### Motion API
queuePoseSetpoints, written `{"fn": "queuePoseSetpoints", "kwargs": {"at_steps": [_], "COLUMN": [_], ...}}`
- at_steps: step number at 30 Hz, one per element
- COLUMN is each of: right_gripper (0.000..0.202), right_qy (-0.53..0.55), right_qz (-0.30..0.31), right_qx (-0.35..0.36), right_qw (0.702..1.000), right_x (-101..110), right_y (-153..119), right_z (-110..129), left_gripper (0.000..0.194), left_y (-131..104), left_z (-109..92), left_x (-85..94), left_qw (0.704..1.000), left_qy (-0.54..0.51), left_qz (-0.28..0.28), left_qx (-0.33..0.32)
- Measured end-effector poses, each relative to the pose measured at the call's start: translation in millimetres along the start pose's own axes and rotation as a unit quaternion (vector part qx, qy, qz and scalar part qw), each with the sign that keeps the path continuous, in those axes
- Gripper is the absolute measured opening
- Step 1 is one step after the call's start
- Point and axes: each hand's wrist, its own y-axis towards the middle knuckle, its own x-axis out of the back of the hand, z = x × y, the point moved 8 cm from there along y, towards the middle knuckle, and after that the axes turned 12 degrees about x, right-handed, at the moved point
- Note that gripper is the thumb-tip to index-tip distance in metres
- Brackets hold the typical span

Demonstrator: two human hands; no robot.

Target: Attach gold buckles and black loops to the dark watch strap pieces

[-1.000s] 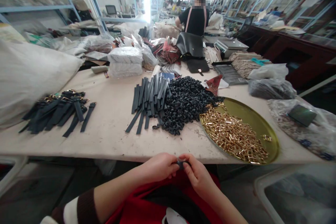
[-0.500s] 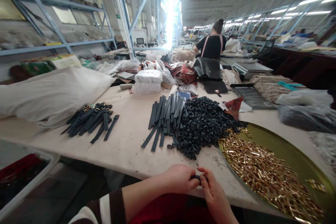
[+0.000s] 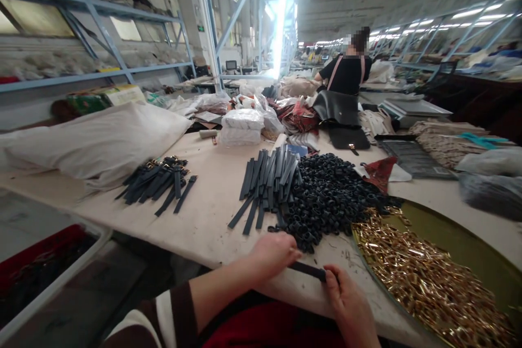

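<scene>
Near the table's front edge, a dark strap stretches between my two hands. My right hand grips its right end with thumb and fingers pressed together. At the strap's left end my left hand is curled; its fingertips are blurred, so its hold on the strap is unclear. Just beyond lie a heap of small dark loops and a stack of flat dark strips. Gold buckles fill part of a round gold tray on the right.
Finished-looking straps with buckles lie at the left, by a white cloth. Plastic-wrapped packs and a black leather piece are farther back. A person stands beyond. A red crate is below left.
My hands have moved apart, and a longer piece of strap shows between them. My left hand has shifted left and up. The whole view has swung slightly left.
</scene>
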Motion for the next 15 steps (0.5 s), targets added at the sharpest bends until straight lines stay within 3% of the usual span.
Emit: {"fn": "queuePoseSetpoints", "kwargs": {"at_steps": [2,4,6,9,11,13,15], "right_gripper": [0.033,0.034,0.035,0.033,0.032,0.03,0.026], "right_qy": [-0.009,-0.003,0.005,0.024,0.04,0.042,0.027], "right_qz": [-0.017,-0.047,-0.078,-0.097,-0.103,-0.118,-0.121], "right_qx": [0.005,0.008,0.001,-0.014,-0.027,-0.043,-0.035], "right_qw": [1.0,0.999,0.997,0.995,0.993,0.991,0.992], "right_x": [5,11,15,19,23,30,36], "right_y": [6,9,8,5,3,4,10], "right_z": [-3,-5,-6,-10,-14,-17,-11], "left_gripper": [0.028,0.03,0.028,0.026,0.026,0.024,0.022], "left_y": [6,6,3,-10,-24,-41,-62], "left_z": [49,86,108,120,117,108,98], "left_x": [27.3,38.1,37.3,33.8,43.7,70.8,106.6], "left_qw": [0.989,0.977,0.973,0.971,0.971,0.967,0.944], "left_qy": [0.016,0.033,0.047,0.06,0.058,0.027,-0.043], "left_qz": [-0.088,-0.111,-0.108,-0.105,-0.128,-0.202,-0.309], "left_qx": [0.119,0.177,0.199,0.206,0.192,0.151,0.105]}}
